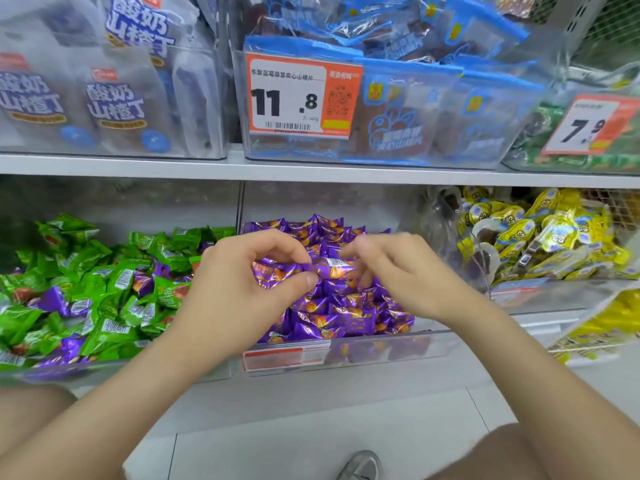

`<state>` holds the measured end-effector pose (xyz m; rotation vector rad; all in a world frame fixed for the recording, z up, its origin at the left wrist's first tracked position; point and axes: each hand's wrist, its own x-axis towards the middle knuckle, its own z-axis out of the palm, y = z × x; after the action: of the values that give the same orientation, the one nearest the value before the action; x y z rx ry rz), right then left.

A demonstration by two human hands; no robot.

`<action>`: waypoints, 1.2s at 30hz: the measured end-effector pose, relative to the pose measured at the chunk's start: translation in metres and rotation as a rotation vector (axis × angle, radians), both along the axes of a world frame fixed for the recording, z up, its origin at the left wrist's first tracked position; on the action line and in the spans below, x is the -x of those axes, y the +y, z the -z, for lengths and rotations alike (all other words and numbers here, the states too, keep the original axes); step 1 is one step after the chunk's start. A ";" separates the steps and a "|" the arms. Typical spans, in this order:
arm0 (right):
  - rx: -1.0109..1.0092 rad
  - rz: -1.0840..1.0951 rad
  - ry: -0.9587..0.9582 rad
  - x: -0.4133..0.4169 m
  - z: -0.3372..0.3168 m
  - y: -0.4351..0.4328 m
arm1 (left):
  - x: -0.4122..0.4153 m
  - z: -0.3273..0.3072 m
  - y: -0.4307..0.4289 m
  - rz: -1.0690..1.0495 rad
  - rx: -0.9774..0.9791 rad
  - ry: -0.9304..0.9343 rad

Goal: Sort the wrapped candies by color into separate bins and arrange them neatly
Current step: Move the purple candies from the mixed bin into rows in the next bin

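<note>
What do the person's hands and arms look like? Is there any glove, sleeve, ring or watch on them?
The left hand and the right hand are bare: no gloves, and no ring shows on the fingers in view. The wrists carry no watch or band. The left forearm and the right forearm are uncovered up to the picture's edge, so no sleeve is seen.

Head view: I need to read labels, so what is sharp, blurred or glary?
In the head view, the 11.8 price tag is sharp; the right hand is motion-blurred at its fingertips on the purple candy that the left hand pinches; glare hazes the clear bin top left.
</note>
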<state>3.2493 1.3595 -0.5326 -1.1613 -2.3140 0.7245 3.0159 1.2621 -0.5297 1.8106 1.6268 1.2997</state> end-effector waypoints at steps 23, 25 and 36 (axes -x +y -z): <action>-0.023 -0.158 -0.450 -0.002 0.016 0.000 | -0.012 0.005 0.003 0.080 0.072 0.051; 0.037 -0.198 -0.437 -0.002 0.015 -0.001 | -0.012 0.006 0.003 0.086 0.084 0.051; 0.430 -0.153 0.327 0.005 -0.014 -0.021 | -0.016 -0.003 0.004 0.187 0.277 -0.447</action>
<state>3.2440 1.3388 -0.5186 -0.9471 -2.0392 1.4087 3.0315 1.2664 -0.5268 1.3520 1.2869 1.2169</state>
